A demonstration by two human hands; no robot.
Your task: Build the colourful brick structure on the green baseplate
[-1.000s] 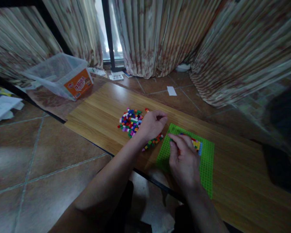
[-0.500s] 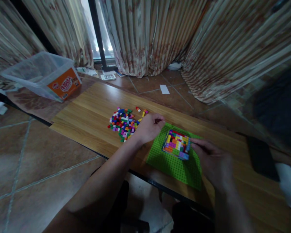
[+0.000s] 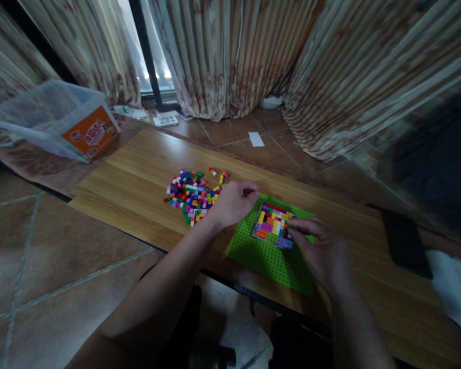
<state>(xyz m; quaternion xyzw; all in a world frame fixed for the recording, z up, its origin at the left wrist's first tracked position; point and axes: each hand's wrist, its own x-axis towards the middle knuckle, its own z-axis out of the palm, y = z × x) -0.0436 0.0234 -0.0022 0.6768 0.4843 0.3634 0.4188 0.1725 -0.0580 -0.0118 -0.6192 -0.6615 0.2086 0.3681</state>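
A square build of small multicoloured toy bricks (image 3: 271,225) sits on a green studded baseplate (image 3: 276,269). My right hand (image 3: 325,251) is closed in a pinch, its thumb and index fingertips at the right part of the build; anything between them is too small to make out. My left hand (image 3: 236,204) hovers at the baseplate's left edge with thumb and fingers curled together, and what they hold, if anything, is hidden. Just left of it lies a pile of loose toy bricks (image 3: 190,195), partly covered by that hand.
The wooden table (image 3: 130,169) runs from left to right. A clear plastic bin (image 3: 42,118) with an orange label stands at the far left. At the right lie a dark flat object (image 3: 405,243) and a white crumpled thing (image 3: 453,287). Curtains hang behind.
My right fingertips have moved left, from the build's right edge onto its right part. My left hand keeps its curled pose. The whole view has shifted slightly.
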